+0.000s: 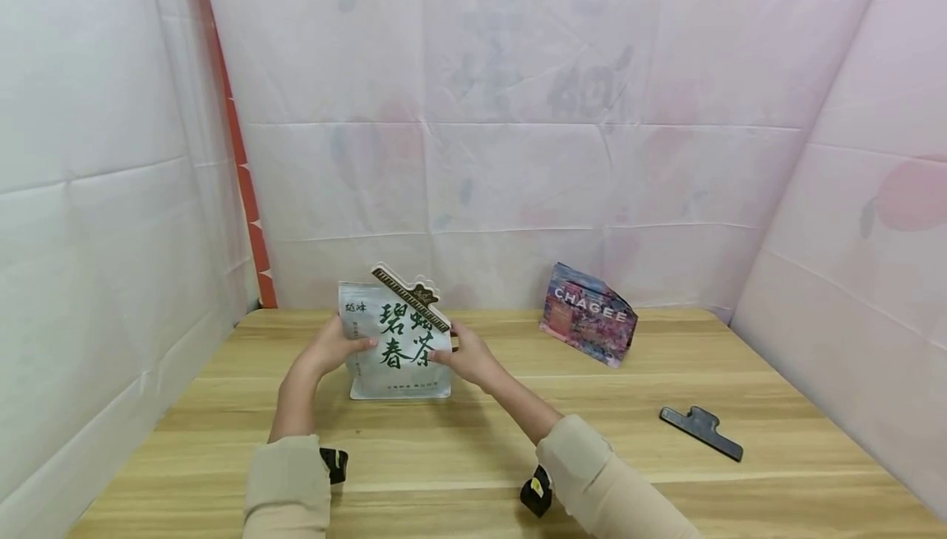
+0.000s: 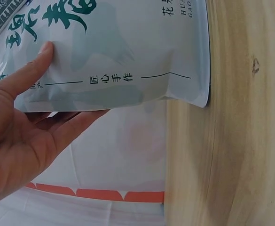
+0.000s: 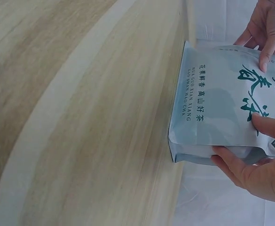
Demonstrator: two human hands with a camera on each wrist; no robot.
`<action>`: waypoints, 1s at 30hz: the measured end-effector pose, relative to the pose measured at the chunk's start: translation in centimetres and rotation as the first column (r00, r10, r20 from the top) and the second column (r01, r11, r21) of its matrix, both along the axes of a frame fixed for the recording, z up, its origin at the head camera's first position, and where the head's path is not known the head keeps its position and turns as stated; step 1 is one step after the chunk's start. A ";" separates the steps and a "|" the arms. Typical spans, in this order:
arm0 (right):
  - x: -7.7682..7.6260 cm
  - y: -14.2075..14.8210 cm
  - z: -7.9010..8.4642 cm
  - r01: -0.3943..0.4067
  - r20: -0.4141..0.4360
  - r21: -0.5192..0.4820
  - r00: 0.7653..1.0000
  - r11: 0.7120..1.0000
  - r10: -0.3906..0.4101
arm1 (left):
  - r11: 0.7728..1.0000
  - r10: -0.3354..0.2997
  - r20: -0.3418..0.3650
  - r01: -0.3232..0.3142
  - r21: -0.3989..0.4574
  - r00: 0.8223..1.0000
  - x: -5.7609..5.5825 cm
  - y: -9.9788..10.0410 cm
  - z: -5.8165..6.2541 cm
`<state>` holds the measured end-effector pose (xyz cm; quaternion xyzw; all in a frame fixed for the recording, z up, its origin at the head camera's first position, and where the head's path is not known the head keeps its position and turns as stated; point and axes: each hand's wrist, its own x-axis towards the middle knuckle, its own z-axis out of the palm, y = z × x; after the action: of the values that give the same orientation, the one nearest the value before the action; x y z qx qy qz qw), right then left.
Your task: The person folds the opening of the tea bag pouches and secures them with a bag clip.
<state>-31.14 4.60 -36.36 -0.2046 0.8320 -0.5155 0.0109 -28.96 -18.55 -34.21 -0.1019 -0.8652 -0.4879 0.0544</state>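
A pale silvery-green tea bag (image 1: 399,379) with large green characters is upright at the wooden table, held between both hands. My left hand (image 1: 329,347) grips its left side, thumb on the front and the other fingers behind, as the left wrist view shows. On the right side my right hand (image 1: 470,354) holds the bag the same way, its thumb on the front face (image 3: 231,94). A dark and cream toothed clip (image 1: 411,297) sits slanted across the bag's upper right corner. The right hand is just below the clip's lower end.
A blue and pink CHAGEE bag (image 1: 588,315) stands tilted at the back right of the table. Nearer, on the right, lies a black clip (image 1: 701,432). White printed cloth (image 1: 518,177) hangs behind the table and along both sides.
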 end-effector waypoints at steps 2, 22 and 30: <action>0.1 0.0 0.0 -0.006 -0.006 -0.005 1.000 1.000 0.006 | 1.000 0.006 -0.008 -0.006 -0.003 1.000 0.0 0.1 0.0; 0.4 0.5 0.4 -0.014 -0.041 0.039 0.999 0.999 0.015 | 0.997 0.063 -0.020 -0.064 -0.048 0.998 0.7 0.4 0.5; 0.2 2.2 1.2 0.009 -0.014 0.034 1.000 0.999 -0.009 | 0.984 0.150 -0.005 -0.149 -0.101 0.989 1.6 0.6 1.2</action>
<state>-30.91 6.80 -35.17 -0.2043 0.8416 -0.5000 0.0061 -27.33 -17.92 -33.04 -0.0386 -0.8940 -0.4383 0.0845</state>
